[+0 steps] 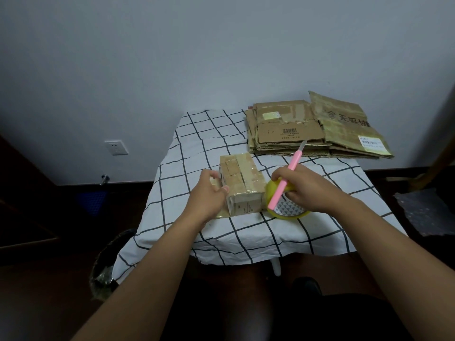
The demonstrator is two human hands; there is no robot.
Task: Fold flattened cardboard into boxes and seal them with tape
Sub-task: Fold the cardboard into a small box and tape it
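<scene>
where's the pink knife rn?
Head view, right of centre: the pink knife is held in the right hand, over the tape roll, beside the small box.

A white tablecloth (197,143) with a black grid pattern covers the table. A wall socket (116,147) sits on the grey wall (147,57). A dark waste bin (108,264) stands on the floor beside the table.
</scene>
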